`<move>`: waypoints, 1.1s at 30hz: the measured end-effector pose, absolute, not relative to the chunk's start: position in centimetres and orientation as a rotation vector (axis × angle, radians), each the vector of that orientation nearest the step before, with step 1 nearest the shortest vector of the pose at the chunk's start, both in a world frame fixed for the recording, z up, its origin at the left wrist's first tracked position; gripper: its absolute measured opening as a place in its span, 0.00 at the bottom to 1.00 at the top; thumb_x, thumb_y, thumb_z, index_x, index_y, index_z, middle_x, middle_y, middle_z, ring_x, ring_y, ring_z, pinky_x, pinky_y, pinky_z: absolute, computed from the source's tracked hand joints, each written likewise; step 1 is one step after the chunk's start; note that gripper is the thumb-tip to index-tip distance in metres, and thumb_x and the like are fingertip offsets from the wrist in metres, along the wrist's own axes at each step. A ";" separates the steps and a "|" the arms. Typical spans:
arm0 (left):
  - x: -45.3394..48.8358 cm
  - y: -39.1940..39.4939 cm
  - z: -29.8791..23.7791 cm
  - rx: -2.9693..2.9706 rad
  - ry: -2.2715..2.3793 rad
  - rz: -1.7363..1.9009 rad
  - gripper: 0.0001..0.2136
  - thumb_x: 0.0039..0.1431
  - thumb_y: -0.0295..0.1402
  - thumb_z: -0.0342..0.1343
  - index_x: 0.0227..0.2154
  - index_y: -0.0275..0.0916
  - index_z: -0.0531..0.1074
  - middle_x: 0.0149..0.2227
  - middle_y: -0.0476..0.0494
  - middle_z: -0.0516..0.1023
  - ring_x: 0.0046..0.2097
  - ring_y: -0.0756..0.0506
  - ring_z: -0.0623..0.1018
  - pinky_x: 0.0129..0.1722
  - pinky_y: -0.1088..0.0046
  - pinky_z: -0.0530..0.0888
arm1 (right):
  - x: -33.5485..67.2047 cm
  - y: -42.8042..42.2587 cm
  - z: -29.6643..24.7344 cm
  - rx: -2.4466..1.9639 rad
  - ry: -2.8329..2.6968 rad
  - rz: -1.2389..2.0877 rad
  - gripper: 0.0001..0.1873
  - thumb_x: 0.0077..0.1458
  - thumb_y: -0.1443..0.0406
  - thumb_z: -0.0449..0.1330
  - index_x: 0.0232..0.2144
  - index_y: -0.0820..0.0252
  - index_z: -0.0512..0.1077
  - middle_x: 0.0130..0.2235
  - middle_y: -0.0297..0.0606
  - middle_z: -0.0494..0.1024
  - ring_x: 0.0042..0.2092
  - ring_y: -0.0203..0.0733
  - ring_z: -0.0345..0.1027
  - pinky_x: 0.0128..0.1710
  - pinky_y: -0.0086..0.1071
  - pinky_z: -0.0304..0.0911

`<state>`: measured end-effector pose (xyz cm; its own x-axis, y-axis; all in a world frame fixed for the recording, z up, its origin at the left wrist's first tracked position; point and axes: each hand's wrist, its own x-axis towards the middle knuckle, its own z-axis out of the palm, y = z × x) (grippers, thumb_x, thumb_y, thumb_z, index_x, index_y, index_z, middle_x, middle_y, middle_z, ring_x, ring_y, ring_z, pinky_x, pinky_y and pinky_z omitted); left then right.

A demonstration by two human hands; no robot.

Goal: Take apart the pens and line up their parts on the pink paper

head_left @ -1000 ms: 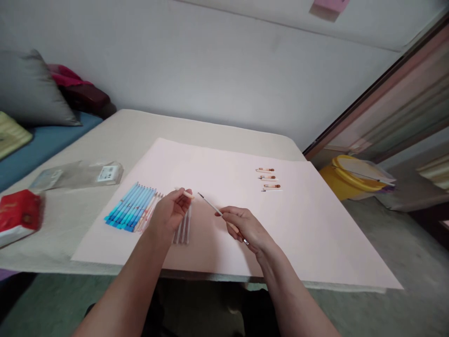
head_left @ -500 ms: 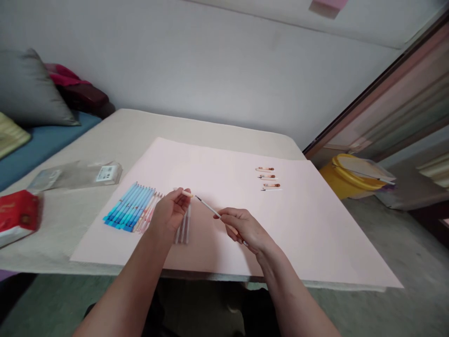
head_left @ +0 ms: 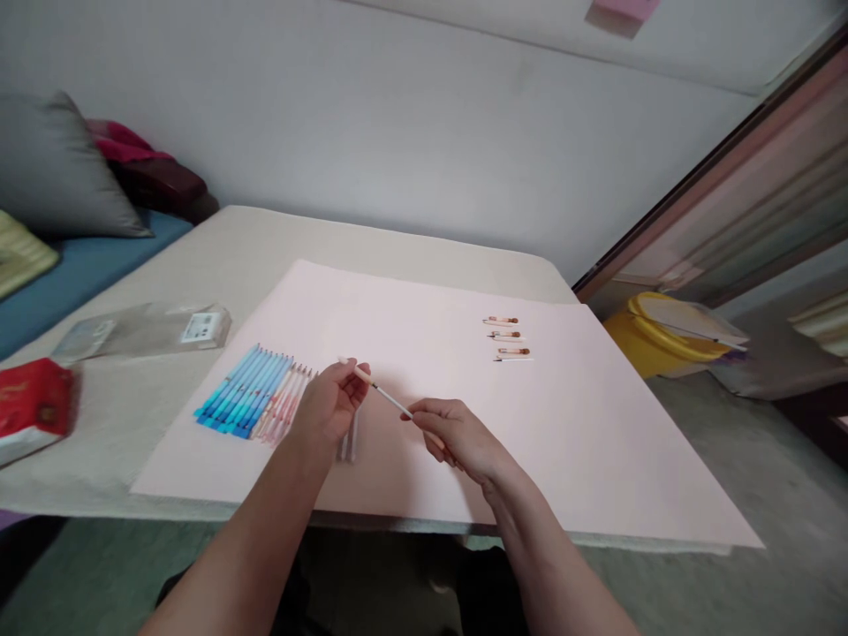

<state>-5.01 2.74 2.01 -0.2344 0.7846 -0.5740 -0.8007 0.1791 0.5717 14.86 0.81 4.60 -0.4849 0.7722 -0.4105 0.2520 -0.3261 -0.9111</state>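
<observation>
My left hand (head_left: 331, 402) is closed, pinching a small cream pen front section (head_left: 361, 374) between thumb and fingers. My right hand (head_left: 457, 435) is closed around a thin white pen refill (head_left: 393, 402). The refill's dark tip meets the open end of the cream piece; how deep it sits I cannot tell. A peach-coloured piece (head_left: 434, 439), perhaps a pen barrel, shows partly under the right fingers. Below the left hand lie clear refill-like sticks (head_left: 353, 437), partly hidden. Pink-and-white pens (head_left: 282, 402) and blue pens (head_left: 242, 389) lie in a row to the left.
Three groups of small pen parts (head_left: 507, 335) lie at the right on the pale pink sheet (head_left: 596, 424). A clear plastic package (head_left: 146, 329) and a red packet (head_left: 33, 402) are at the left. A yellow bucket (head_left: 632, 340) stands on the floor at right.
The refill's tip, apart from the cream piece before, now touches or enters its open end. My left hand has shifted slightly right, hiding more of the clear sticks.
</observation>
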 end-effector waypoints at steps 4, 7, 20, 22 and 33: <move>-4.0 2.5 1.3 -0.081 1.095 1.376 0.03 0.52 0.21 0.55 0.28 0.34 0.68 0.29 0.40 0.75 0.30 0.49 0.77 0.25 0.76 0.74 | 14.8 0.8 4.3 -1.372 -1.550 1.864 0.14 0.54 0.61 0.52 0.37 0.62 0.73 0.12 0.26 0.61 0.14 0.28 0.49 0.13 0.23 0.44; -3.5 2.6 0.8 -0.148 1.112 1.336 0.03 0.53 0.21 0.53 0.29 0.34 0.67 0.29 0.40 0.75 0.29 0.48 0.77 0.24 0.75 0.73 | 14.9 0.8 4.3 -1.393 -1.562 1.895 0.14 0.54 0.61 0.52 0.37 0.63 0.73 0.12 0.26 0.62 0.13 0.29 0.49 0.13 0.23 0.44; -3.7 2.9 0.8 -0.200 1.113 1.329 0.04 0.54 0.20 0.52 0.27 0.34 0.66 0.28 0.40 0.74 0.28 0.49 0.76 0.23 0.75 0.73 | 15.5 0.6 5.4 -1.420 -1.634 1.898 0.15 0.53 0.62 0.52 0.37 0.64 0.73 0.13 0.27 0.64 0.12 0.28 0.48 0.12 0.24 0.44; -3.5 2.8 0.9 -0.194 1.110 1.331 0.04 0.54 0.20 0.52 0.27 0.34 0.66 0.28 0.40 0.74 0.28 0.49 0.76 0.24 0.75 0.73 | 15.4 0.6 5.3 -1.424 -1.642 1.891 0.15 0.53 0.62 0.52 0.37 0.64 0.73 0.13 0.27 0.64 0.12 0.28 0.48 0.12 0.24 0.44; -3.7 2.9 0.8 -0.200 1.107 1.347 0.04 0.54 0.20 0.52 0.27 0.33 0.66 0.27 0.41 0.74 0.28 0.49 0.76 0.24 0.76 0.73 | 15.1 0.3 5.0 -1.455 -1.696 1.812 0.14 0.55 0.61 0.52 0.36 0.62 0.74 0.13 0.28 0.64 0.15 0.30 0.53 0.13 0.23 0.47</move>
